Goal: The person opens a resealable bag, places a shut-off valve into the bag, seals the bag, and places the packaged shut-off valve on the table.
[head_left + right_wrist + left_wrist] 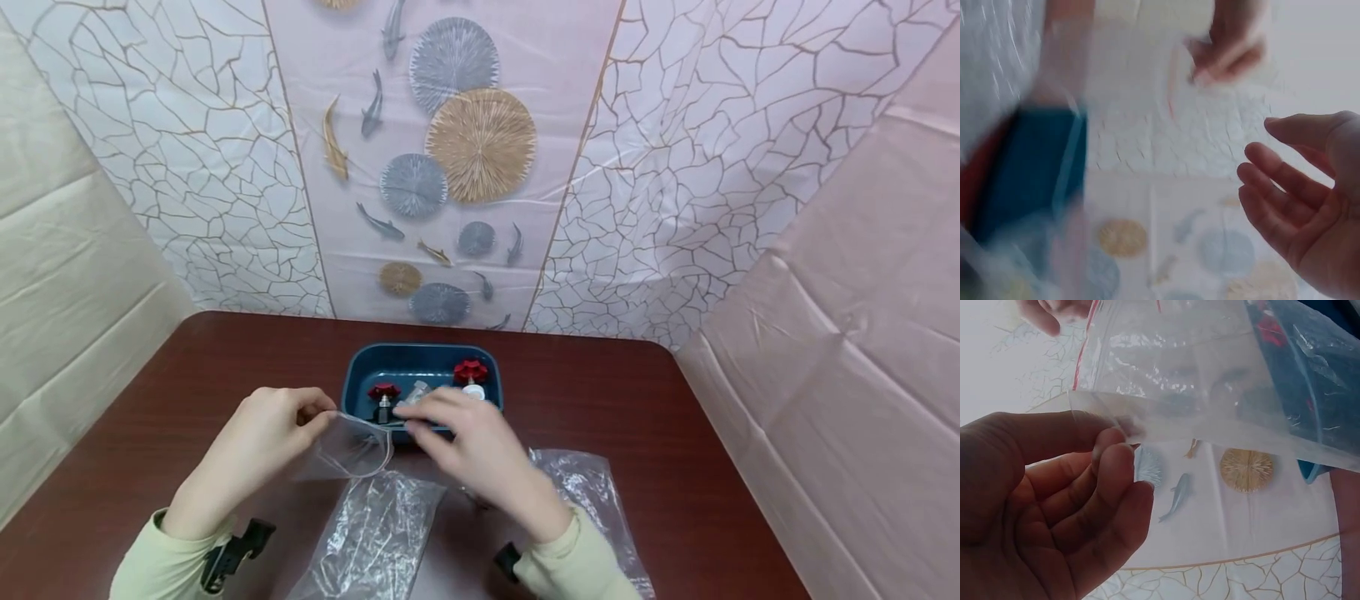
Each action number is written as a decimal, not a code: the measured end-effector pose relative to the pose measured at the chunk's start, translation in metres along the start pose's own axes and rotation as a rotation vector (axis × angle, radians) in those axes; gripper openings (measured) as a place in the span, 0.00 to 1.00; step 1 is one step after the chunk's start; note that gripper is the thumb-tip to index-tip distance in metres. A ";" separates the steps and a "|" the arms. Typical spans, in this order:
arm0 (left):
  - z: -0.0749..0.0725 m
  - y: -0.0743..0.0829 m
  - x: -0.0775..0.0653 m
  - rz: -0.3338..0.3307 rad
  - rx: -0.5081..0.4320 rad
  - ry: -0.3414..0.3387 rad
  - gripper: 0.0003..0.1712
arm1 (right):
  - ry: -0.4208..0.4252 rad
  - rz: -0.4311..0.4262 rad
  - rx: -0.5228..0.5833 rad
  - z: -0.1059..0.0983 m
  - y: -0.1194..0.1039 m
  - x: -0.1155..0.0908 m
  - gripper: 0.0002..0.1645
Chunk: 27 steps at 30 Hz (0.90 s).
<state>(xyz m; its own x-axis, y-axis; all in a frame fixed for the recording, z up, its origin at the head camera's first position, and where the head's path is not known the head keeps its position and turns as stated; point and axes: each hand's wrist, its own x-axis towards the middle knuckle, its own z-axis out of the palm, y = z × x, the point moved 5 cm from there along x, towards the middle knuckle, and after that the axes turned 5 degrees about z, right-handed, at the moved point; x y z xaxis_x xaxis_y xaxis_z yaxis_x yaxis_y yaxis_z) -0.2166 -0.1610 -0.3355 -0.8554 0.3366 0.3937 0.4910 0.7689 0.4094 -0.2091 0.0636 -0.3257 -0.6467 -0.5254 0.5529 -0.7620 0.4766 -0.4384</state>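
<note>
My left hand (258,446) pinches the edge of a clear zip bag (352,447) between thumb and fingers. In the left wrist view, a red line runs along the bag's mouth (1084,353). My right hand (483,446) is just right of the bag, near the front edge of a dark blue tray (397,348). Its fingers (1285,172) are loosely bent and hold nothing in the right wrist view. Inside the tray are two red-knobbed fittings, one at the left (384,392) and one at the right (470,372), with a small clear piece (417,390) between them.
One crinkled clear plastic bag (382,529) lies on the brown table (247,358) in front of me. Another clear bag (588,487) lies to the right, partly under my right forearm. Patterned cloth walls (480,250) stand behind the table and at its sides.
</note>
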 end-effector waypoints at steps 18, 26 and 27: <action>0.001 -0.004 0.002 -0.029 -0.046 -0.047 0.03 | -0.648 0.329 -0.264 0.080 0.061 0.072 0.15; 0.001 -0.004 0.000 -0.012 -0.062 -0.048 0.02 | -0.782 0.384 -0.324 0.112 0.073 0.081 0.18; 0.002 -0.004 -0.001 -0.010 -0.068 -0.054 0.02 | -0.796 0.384 -0.330 0.116 0.073 0.080 0.17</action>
<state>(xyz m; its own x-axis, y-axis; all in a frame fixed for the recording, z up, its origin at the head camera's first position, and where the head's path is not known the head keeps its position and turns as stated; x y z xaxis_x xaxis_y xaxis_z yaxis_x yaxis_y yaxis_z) -0.2183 -0.1633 -0.3389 -0.8671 0.3594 0.3449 0.4909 0.7342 0.4690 -0.3207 -0.0253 -0.3953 -0.7771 -0.5599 -0.2875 -0.5230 0.8286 -0.1999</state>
